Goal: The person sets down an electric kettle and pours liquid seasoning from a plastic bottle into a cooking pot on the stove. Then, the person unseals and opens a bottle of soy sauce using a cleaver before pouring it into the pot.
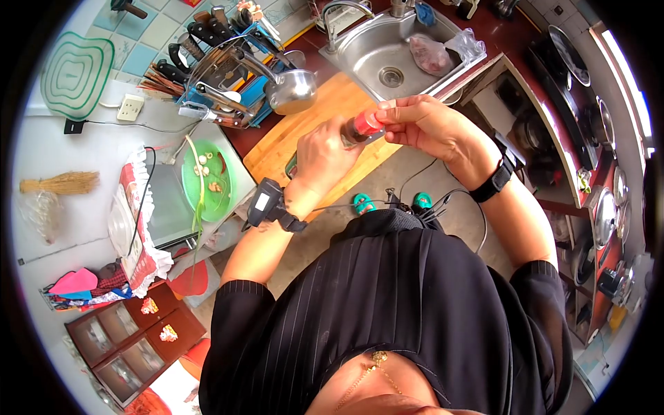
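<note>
My left hand (324, 155) is wrapped around a small dark bottle (351, 133), tilted over the edge of the wooden cutting board (277, 149). On its end sits a red cap (369, 122). The fingertips of my right hand (423, 126) are closed on that cap from the right. My left fingers hide most of the bottle, so its label and contents cannot be made out. Below my left wrist, a green plate (225, 183) carries garlic, a long green onion and other small ingredients.
Behind the board stand a rack of knives (200, 41) and a steel saucepan (292, 91). A steel sink (360, 59) holds a bagged item (432, 54). Shelves with pans (532, 124) line the right side. Cables hang near my waist.
</note>
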`<state>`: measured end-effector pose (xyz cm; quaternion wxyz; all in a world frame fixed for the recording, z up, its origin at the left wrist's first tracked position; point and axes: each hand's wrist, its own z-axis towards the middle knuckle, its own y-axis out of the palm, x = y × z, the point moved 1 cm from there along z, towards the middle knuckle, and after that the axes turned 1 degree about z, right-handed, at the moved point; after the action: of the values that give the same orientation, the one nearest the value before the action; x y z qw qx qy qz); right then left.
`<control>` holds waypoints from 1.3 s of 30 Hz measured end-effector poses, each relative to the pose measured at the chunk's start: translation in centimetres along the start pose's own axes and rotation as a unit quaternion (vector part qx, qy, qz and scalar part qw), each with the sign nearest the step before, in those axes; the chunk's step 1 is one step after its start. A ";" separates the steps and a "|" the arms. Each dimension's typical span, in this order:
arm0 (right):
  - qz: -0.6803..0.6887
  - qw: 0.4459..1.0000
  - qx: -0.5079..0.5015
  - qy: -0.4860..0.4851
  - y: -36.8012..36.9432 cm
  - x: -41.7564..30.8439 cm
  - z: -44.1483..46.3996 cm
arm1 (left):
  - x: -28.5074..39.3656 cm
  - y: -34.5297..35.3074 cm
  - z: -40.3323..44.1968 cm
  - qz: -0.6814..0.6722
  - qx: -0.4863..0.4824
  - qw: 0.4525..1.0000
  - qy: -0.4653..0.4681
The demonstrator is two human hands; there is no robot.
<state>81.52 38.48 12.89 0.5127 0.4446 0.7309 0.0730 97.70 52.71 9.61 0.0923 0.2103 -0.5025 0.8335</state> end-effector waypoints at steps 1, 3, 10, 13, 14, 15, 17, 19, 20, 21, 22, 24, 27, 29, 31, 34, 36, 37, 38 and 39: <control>-0.006 1.000 0.009 -0.005 0.0 0.1 -0.1 | 0.2 -0.1 0.0 -0.006 -0.006 1.000 -0.005; -0.056 0.994 0.047 -0.076 -0.2 0.4 -0.2 | 0.3 -0.1 0.4 -0.046 -0.036 0.995 -0.080; -0.357 0.869 0.145 -0.311 1.6 1.6 -1.2 | 0.1 -1.8 1.7 -0.402 -0.236 0.860 -0.207; -0.428 0.785 0.167 -0.415 2.4 1.1 -1.7 | 0.3 -1.9 2.3 -0.447 -0.275 0.827 -0.203; -0.450 0.756 0.169 -0.445 2.7 0.9 -2.0 | 0.4 -1.9 2.4 -0.455 -0.281 0.821 -0.198; -0.478 0.732 0.172 -0.454 2.8 0.8 -2.0 | 0.5 -2.0 2.5 -0.464 -0.287 0.816 -0.193; -0.474 0.717 0.176 -0.479 3.3 0.8 -2.0 | 0.7 -2.1 2.6 -0.481 -0.289 0.804 -0.197; -0.482 0.692 0.184 -0.505 3.4 0.8 -1.8 | 0.9 -2.3 2.8 -0.487 -0.295 0.797 -0.202; -0.492 0.674 0.192 -0.517 3.1 0.9 -1.5 | 1.0 -2.3 2.9 -0.485 -0.301 0.795 -0.205; -0.501 0.656 0.199 -0.529 3.0 1.0 -1.2 | 1.1 -2.4 2.9 -0.483 -0.308 0.793 -0.207; -0.513 0.640 0.203 -0.535 2.9 1.1 -1.2 | 1.1 -2.3 3.0 -0.480 -0.310 0.794 -0.206; -0.538 0.606 0.209 -0.547 2.8 1.3 -1.1 | 1.2 -2.2 2.9 -0.475 -0.315 0.796 -0.204; -0.548 0.562 0.217 -0.580 3.0 1.1 -0.9 | 1.9 -2.6 3.2 -0.472 -0.317 0.796 -0.210; -0.543 0.546 0.215 -0.601 3.2 0.8 -0.6 | 2.1 -2.6 3.3 -0.480 -0.310 0.794 -0.209; -0.534 0.550 0.209 -0.608 3.3 0.6 -0.5 | 2.3 -2.8 3.3 -0.484 -0.307 0.792 -0.210; -0.513 0.582 0.199 -0.599 3.3 0.4 -0.5 | 2.6 -3.2 3.5 -0.484 -0.310 0.792 -0.205; -0.500 0.602 0.195 -0.591 3.4 0.4 -0.5 | 2.4 -3.2 3.5 -0.488 -0.313 0.790 -0.196; -0.492 0.616 0.206 -0.579 3.1 0.3 -0.5 | 2.2 -3.2 3.4 -0.490 -0.313 0.792 -0.185; -0.484 0.630 0.217 -0.567 2.6 0.1 -0.5 | 2.0 -3.2 3.3 -0.492 -0.312 0.794 -0.173; -0.475 0.643 0.229 -0.555 2.2 -0.1 -0.5 | 1.8 -3.3 3.3 -0.493 -0.312 0.796 -0.160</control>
<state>82.36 39.90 14.45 0.6685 0.0967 0.4136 -0.6105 98.13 51.29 14.35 0.4699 0.5197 -0.5712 0.4277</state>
